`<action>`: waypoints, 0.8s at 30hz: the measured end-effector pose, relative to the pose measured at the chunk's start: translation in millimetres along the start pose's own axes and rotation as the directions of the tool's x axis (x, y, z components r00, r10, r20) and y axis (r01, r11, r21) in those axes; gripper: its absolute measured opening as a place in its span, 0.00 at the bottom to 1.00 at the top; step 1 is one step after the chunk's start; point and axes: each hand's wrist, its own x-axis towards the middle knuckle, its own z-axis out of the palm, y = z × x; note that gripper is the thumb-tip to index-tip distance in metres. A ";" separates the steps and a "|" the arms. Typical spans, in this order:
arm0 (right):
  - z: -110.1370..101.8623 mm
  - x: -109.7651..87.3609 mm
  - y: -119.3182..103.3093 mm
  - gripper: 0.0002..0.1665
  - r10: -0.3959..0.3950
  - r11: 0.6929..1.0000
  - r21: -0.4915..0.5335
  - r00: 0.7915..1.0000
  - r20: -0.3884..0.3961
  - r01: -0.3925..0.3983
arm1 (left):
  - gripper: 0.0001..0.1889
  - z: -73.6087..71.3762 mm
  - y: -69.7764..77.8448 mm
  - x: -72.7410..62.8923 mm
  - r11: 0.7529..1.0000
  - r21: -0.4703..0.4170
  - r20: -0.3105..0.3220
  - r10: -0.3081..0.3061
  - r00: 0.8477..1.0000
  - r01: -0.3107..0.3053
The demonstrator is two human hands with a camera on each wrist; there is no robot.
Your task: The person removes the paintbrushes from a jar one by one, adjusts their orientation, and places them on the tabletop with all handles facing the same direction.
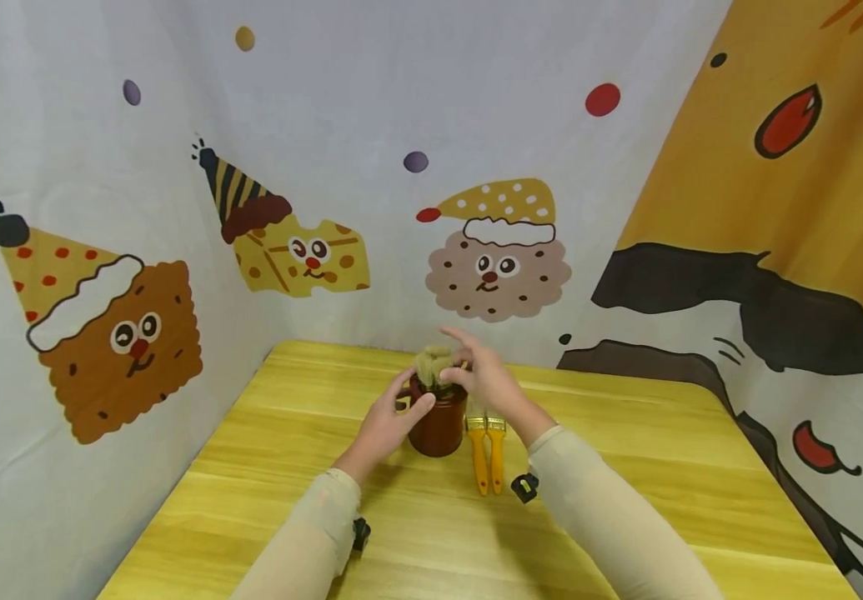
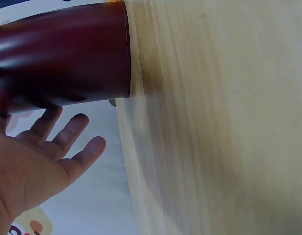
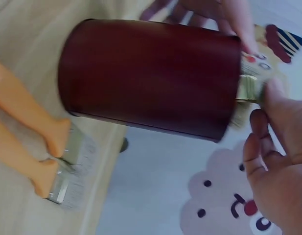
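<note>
A dark red-brown cylindrical container (image 1: 439, 429) stands upright on the table. Pale bristles (image 1: 431, 364) rise above its rim. My left hand (image 1: 392, 421) is at the container's left side, its thumb by the near rim; in the left wrist view several fingers spread beside the wall, and the index finger is mostly hidden. With curled fingers, my right hand (image 1: 493, 385) pinches a paintbrush at the container's mouth. The metal ferrule (image 3: 246, 89) of that brush shows at the rim in the right wrist view; its handle is hidden inside.
Two paintbrushes with orange handles (image 1: 479, 458) lie side by side right of the container, bristles pointing away from me. The wooden table (image 1: 251, 483) meets a white cloth (image 1: 341, 100) printed with cartoon figures at its back and left.
</note>
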 end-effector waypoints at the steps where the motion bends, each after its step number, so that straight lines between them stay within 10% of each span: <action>1: -4.2 0.0 -0.7 0.45 -0.002 0.999 0.038 0.998 -0.058 0.004 | 0.40 0.2 -0.3 -0.1 1.000 -0.001 0.001 0.001 1.000 -0.001; 10: -83.2 -8.4 -12.2 0.32 0.188 0.955 0.285 0.908 -0.375 -0.081 | 0.39 -0.9 -0.2 -1.5 1.000 -0.009 0.005 -0.007 1.000 0.007; 16: -115.2 -22.7 23.5 0.31 0.383 0.909 0.284 0.880 -0.280 -0.305 | 0.39 -2.2 1.1 -2.6 1.000 -0.007 0.006 -0.006 1.000 0.006; 24: -98.4 -40.0 87.5 0.32 0.544 0.827 0.220 0.835 -0.082 -0.517 | 0.39 -1.6 -0.6 -2.9 1.000 -0.008 0.013 -0.004 1.000 0.005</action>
